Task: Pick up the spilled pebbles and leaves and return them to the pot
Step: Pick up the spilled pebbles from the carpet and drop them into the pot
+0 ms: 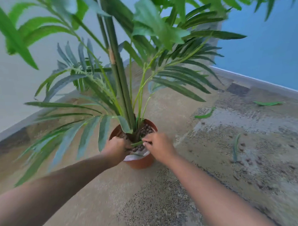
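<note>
**Both hands working at the rim of the pot**

Standing on the speckled beige carpet floor, near its far corner where the pale grey wall and the blue wall meet: a round terracotta-coloured plastic pot holding a tall green palm-like plant.

Reaching into the pot's near-left side: the left hand, fingers curled down among the small dark brown pebbles filling the pot; impossible to tell whether gripping anything.

Hovering over the pot's near-right rim: the right hand, fingertips pinched narrowly on a thin green leaf strip lying across the pebbles between the two hands.

Showing just beneath the hands, inside the near rim: a whitish liner or sheet.

Lying loose on the floor, well apart from the pot, toward the right edge: three fallen green leaves, plus scattered dark pebbles, blurred and hard to count.
</note>
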